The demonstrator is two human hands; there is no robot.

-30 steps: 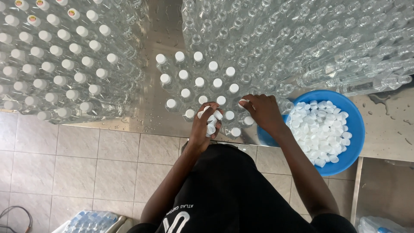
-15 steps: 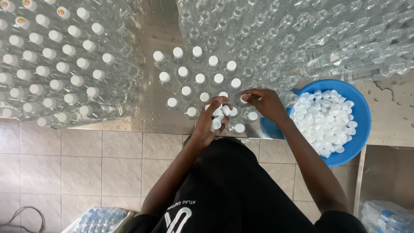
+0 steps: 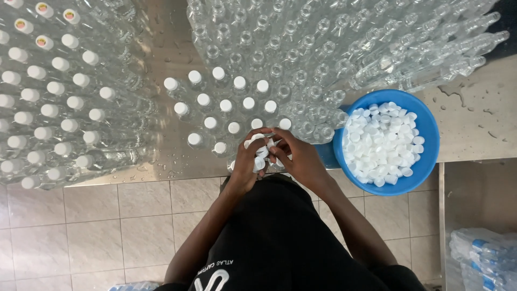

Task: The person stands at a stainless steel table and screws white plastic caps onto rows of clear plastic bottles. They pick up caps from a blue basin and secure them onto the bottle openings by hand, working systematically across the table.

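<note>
- White caps: a handful sits in our left hand, cupped closed around them at the desk's near edge.
- Our right hand has come in from beside the blue bowl; fingertips pinch one cap against the left.
- Capped bottles fill the near rows; open bottles stand beyond.

steel table, wet | beige tiled floor | even light
</note>
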